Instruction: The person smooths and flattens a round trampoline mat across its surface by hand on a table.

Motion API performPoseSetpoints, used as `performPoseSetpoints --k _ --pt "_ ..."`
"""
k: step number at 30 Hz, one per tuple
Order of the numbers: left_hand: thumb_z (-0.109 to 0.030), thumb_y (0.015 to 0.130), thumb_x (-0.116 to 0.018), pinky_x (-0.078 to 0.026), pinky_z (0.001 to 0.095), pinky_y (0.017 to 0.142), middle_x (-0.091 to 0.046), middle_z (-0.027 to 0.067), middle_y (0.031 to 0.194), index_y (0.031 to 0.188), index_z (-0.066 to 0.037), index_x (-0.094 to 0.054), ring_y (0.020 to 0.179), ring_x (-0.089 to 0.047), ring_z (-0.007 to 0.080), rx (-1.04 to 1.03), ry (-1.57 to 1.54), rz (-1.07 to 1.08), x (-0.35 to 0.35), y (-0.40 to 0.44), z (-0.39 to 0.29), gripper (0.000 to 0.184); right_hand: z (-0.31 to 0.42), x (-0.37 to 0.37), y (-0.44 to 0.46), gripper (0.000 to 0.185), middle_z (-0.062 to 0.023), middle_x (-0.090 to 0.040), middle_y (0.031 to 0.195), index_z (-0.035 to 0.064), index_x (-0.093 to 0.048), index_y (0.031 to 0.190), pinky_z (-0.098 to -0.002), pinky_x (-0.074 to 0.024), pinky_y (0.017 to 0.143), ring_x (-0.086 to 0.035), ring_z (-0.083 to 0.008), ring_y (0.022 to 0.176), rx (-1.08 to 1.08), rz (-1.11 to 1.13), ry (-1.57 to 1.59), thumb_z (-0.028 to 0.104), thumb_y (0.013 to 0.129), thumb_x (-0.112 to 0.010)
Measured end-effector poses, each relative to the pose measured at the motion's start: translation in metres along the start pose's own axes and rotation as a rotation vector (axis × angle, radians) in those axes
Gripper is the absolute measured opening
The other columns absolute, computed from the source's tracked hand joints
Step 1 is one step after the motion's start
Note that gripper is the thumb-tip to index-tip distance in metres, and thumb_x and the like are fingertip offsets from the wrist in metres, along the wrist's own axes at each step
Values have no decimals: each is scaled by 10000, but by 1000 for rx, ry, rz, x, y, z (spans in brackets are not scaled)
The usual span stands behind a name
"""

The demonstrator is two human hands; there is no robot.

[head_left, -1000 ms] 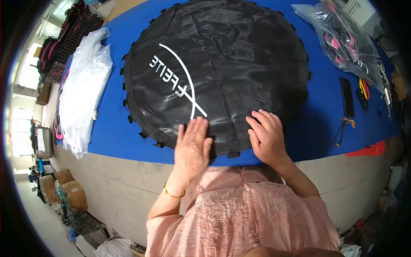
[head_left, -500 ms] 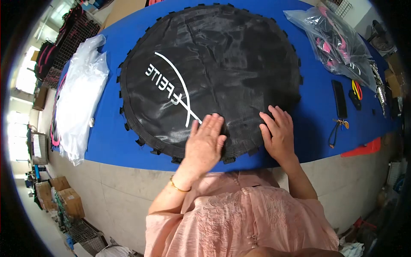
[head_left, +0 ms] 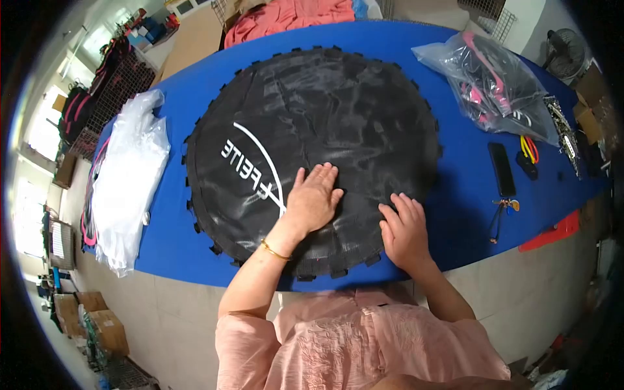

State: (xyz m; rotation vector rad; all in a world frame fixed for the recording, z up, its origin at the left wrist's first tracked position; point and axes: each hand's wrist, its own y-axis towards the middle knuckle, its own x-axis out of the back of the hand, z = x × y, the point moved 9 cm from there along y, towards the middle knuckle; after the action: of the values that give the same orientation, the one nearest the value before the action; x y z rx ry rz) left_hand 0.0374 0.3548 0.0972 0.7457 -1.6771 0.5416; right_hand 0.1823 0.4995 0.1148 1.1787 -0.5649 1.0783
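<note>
A round black trampoline mat (head_left: 364, 130) lies flat on the blue table, with small tabs all round its edge and white lettering with a curved stripe on its left part. My left hand (head_left: 313, 198) rests on the mat beside the white print, palm down and fingers stretched out. At the mat's lower right edge is my right hand (head_left: 404, 231), its fingers spread and touching the black fabric. Neither hand grips anything. The left hand hides part of the white stripe.
Clear plastic bags (head_left: 127, 175) lie at the table's left end. A bag with pink and black parts (head_left: 487, 91) lies at the far right. Nearer are a phone (head_left: 501, 170), keys (head_left: 510, 205) and yellow-red loops (head_left: 529, 149). The blue table (head_left: 455, 240) has a curved front edge.
The view has tilted up, showing more of the table's far side. My left hand has slid a little farther onto the mat, away from its front edge. The right hand stays at the edge.
</note>
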Motion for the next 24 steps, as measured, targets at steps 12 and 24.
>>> performPoseSetpoints --k 12,24 --pt "-400 1072 -432 -226 537 1262 -392 98 1650 1580 -86 -405 1538 -336 262 10 12 72 -17 104 33 598 -2 -1 1 361 -219 -590 1349 42 -682 1234 -535 -380 1134 -530 -399 1307 -27 0 1 140 887 -699" --pt "-407 1051 -470 -216 528 1266 -343 77 1680 1602 -122 -369 1555 -307 260 298 21 40 2 130 140 629 -2 -1 3 368 -217 -582 1350 43 -672 1241 -525 -375 1140 -516 -389 1319 -22 40 -23 160 893 -700"
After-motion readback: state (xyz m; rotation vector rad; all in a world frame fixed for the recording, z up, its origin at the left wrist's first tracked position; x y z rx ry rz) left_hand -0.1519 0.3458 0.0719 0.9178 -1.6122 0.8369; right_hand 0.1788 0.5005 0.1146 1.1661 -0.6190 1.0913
